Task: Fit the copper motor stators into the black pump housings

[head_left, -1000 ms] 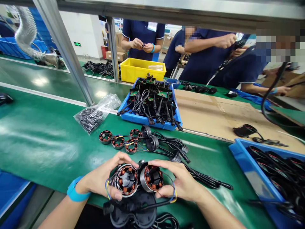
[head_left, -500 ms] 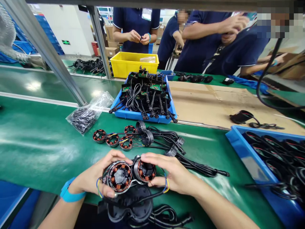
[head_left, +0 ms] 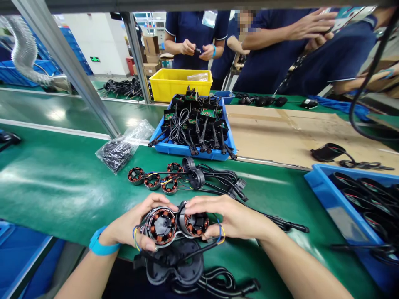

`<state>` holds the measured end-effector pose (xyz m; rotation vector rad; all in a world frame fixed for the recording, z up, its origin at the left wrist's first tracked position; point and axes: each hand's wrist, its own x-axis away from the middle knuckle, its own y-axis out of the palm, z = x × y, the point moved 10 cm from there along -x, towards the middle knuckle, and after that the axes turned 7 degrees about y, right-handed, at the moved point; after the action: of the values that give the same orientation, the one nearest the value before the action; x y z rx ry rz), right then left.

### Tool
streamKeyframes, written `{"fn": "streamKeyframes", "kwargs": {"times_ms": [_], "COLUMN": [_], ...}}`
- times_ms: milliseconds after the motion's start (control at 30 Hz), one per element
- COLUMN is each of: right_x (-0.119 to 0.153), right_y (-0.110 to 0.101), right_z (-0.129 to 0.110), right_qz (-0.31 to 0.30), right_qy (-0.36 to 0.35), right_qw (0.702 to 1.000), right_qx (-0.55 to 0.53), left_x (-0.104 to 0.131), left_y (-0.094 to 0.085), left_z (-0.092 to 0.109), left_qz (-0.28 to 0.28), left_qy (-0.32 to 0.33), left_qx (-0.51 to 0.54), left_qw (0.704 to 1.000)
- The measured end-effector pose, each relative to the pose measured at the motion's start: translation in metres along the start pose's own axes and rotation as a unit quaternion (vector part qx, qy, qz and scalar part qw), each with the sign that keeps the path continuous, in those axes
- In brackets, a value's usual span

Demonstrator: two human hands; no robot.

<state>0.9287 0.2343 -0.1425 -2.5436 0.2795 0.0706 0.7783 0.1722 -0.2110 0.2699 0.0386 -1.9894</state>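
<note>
Copper-wound stator pair [head_left: 177, 225] at bench edge | left hand [head_left: 131, 228] and right hand [head_left: 232, 218] clasp one each, fingers closed | black housing [head_left: 176, 265] beneath, apparently unfitted | four loose stators [head_left: 154, 178] beyond | blue tray [head_left: 193, 149] farther.

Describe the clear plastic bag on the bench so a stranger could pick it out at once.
Start at the slanted metal post rising from the green bench. Right of its foot, left of the blue tray of cables, lies the bag: the only crinkled transparent thing there, stuffed with small black parts.
</note>
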Motion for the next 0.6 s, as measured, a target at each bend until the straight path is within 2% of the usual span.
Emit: {"fn": "streamKeyframes", "kwargs": {"times_ms": [100, 167, 233, 367, 433, 500, 600], "right_x": [0.004, 0.007, 0.005, -0.004, -0.007, -0.007, -0.003], "right_y": [-0.006, -0.008, -0.006, -0.004, -0.007, -0.007, -0.006], "right_z": [0.002, -0.002, -0.005, -0.007, -0.006, -0.005, 0.000], "right_qz": [0.088, 0.120, 0.088, -0.044, -0.071, -0.057, 0.032], "right_qy": [0.032, 0.028, 0.010, -0.016, -0.025, -0.034, -0.020], "right_qw": [0.994, 0.988, 0.993, 0.999, 0.997, 0.998, 0.998], "right_qx": [0.063, 0.092, 0.083, 0.010, -0.005, -0.001, 0.047], "left_x": [-0.001, 0.000, 0.001, 0.006, 0.007, 0.007, 0.007], "left_y": [-0.001, -0.002, -0.002, -0.009, -0.011, -0.010, -0.011], "left_z": [0.000, 0.000, -0.001, -0.005, -0.009, -0.011, -0.013], "left_qz": [0.008, 0.008, 0.005, 0.007, 0.004, 0.003, 0.013], "left_qy": [0.003, -0.003, -0.011, -0.026, -0.031, -0.032, -0.033], "left_qx": [-0.006, -0.009, -0.018, -0.075, -0.060, -0.020, -0.003], "left_qw": [1.000, 1.000, 1.000, 0.997, 0.998, 0.999, 0.999]}}
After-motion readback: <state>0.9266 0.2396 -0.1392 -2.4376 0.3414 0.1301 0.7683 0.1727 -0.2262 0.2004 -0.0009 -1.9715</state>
